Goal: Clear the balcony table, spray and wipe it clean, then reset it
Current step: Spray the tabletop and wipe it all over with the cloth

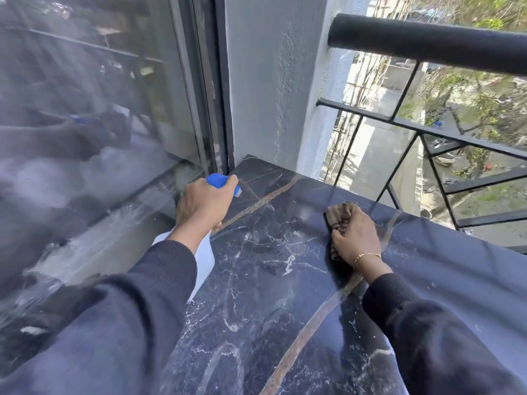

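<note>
The dark marble-patterned table top with white veins and tan lines (285, 280) fills the lower centre and right of the frame, and nothing stands on the part that shows, so the clearing step looks done. The job seems to be in its middle stage, spraying and wiping together.

At centre left, the left hand (204, 205) is curled round the neck of a white plastic spray bottle with a blue trigger head (218, 180). The nozzle points toward the far corner of the table, where it meets the white rendered wall (265, 81), and the bottle's pale body hangs below the wrist.

At centre right, the right hand (356, 238) has its fingers bunched on a crumpled brown cloth (340, 213), pressing it against the table surface. A thin gold bracelet (368, 255) sits at that wrist, and both arms wear dark sleeves.

What is left, in my judgement: finishing the wipe across the whole top (the near end shows pale specks that may be veining or droplets, I cannot tell which), then bringing the table's things back. None of them is in view.

A glass sliding door (85, 109) takes the upper left, and a black metal railing (427, 38) the upper right.

No brand, label or writing can be read, on the bottle or anywhere else.
</note>
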Demonstrator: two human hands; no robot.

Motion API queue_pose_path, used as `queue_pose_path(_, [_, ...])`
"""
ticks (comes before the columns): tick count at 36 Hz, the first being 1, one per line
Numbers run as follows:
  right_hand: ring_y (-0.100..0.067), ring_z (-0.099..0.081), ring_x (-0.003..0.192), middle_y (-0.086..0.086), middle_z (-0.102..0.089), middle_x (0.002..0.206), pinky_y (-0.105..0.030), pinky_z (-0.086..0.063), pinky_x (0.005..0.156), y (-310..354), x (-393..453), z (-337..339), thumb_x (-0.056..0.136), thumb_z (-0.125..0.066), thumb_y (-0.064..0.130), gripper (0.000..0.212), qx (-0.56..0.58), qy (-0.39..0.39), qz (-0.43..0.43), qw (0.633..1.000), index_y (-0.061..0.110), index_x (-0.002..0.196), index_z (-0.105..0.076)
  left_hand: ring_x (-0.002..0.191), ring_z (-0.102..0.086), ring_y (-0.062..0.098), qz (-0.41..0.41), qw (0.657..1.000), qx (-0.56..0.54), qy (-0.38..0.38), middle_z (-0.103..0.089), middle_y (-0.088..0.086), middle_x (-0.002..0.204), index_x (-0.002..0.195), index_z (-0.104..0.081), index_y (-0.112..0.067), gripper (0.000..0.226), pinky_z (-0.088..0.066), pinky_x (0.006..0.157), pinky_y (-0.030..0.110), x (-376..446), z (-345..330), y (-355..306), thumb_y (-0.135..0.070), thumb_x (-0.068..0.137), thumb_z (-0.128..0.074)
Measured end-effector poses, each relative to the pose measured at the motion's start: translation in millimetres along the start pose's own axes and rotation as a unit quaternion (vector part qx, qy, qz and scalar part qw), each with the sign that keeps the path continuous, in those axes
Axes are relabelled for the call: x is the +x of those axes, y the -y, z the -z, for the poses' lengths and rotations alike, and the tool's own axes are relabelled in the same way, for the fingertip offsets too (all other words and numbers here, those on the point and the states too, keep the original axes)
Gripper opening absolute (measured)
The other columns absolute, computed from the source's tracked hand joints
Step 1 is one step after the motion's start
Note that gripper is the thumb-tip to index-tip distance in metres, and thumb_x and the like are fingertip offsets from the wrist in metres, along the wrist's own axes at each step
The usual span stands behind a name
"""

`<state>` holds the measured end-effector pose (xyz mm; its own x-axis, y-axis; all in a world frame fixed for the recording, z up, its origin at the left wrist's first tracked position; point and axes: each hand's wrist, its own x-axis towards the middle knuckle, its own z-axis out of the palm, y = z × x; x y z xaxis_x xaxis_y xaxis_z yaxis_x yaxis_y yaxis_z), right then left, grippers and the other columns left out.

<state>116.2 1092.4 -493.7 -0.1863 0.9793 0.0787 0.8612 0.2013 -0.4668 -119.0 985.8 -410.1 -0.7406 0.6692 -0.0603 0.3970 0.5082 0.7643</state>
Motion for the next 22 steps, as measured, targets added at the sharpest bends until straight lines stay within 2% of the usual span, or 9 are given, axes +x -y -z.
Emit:
queue_pose_path(3, [-0.036,-0.047,0.117,-0.021,-0.052,0.123,-0.041,-0.037,0.105,22.3,25.2,-12.0,0.078,-0.056,0.015,0.054,0.008,0.014,0.016,1.000,0.004,0.128,-0.039,0.045,-0.060,0.021,0.007,1.000,-0.021,-0.013,-0.070,0.006,0.070,0.065,-0.058,-0.026,0.034,-0.038,0.048,0.022,4.9,0.5,2.2,-0.053,0.084,-0.052])
queue_pose_path(9, [-0.033,-0.040,0.124,-0.018,-0.046,0.133,-0.039,-0.032,0.108,86.6,49.2,-47.1,0.081,-0.057,0.017,0.061,0.007,0.090,0.109,0.990,0.009,0.136,-0.032,0.042,-0.057,0.019,0.021,1.000,-0.017,-0.001,-0.071,0.005,0.074,0.083,-0.065,-0.020,0.041,-0.042,0.049,0.021,12.1,-3.8,7.9,-0.059,0.083,-0.052])
queue_pose_path(12, [-0.032,-0.039,0.125,-0.017,-0.044,0.135,-0.037,-0.031,0.110,103.9,38.3,-57.3,0.078,-0.057,0.017,0.065,0.010,0.120,0.170,0.978,0.008,0.137,-0.031,0.047,-0.060,0.021,0.026,1.000,-0.012,-0.004,-0.071,0.005,0.074,0.073,-0.061,-0.019,0.043,-0.049,0.059,0.023,13.7,-7.5,8.4,-0.060,0.082,-0.052])
queue_pose_path(14, [-0.029,-0.039,0.127,-0.015,-0.042,0.137,-0.032,-0.028,0.108,104.6,24.1,-56.2,0.079,-0.058,0.017,0.066,-0.001,0.153,0.206,0.967,0.007,0.138,-0.029,0.050,-0.061,0.022,0.029,1.000,-0.005,-0.004,-0.070,0.004,0.074,0.072,-0.060,-0.019,0.045,-0.049,0.059,0.022,12.3,-7.2,7.6,-0.061,0.082,-0.052])
queue_pose_path(18, [-0.025,-0.038,0.129,-0.011,-0.041,0.138,-0.021,-0.022,0.102,82.4,-3.2,-34.6,0.081,-0.060,0.016,0.066,-0.026,0.210,0.264,0.941,0.006,0.138,-0.029,0.045,-0.057,0.018,0.026,1.000,-0.004,0.002,-0.069,0.003,0.069,0.084,-0.064,-0.019,0.045,-0.040,0.047,0.021,8.3,-4.7,5.3,-0.061,0.083,-0.051])
queue_pose_path(20, [-0.025,-0.041,0.126,-0.010,-0.044,0.135,-0.021,-0.024,0.099,65.2,-10.8,-20.4,0.080,-0.061,0.015,0.063,-0.026,0.204,0.251,0.946,0.007,0.136,-0.032,0.045,-0.057,0.018,0.020,1.000,-0.006,0.010,-0.068,0.003,0.066,0.086,-0.065,-0.018,0.046,-0.044,0.051,0.022,5.3,-3.0,5.5,-0.061,0.084,-0.051])
queue_pose_path(22, [-0.026,-0.043,0.123,-0.011,-0.045,0.134,-0.023,-0.027,0.097,46.8,-15.8,-6.8,0.080,-0.061,0.014,0.061,-0.020,0.187,0.207,0.960,0.008,0.135,-0.034,0.046,-0.057,0.021,0.012,1.000,-0.011,0.017,-0.070,0.005,0.068,0.089,-0.066,-0.015,0.049,-0.049,0.062,0.025,2.8,-3.2,5.7,-0.061,0.083,-0.051])
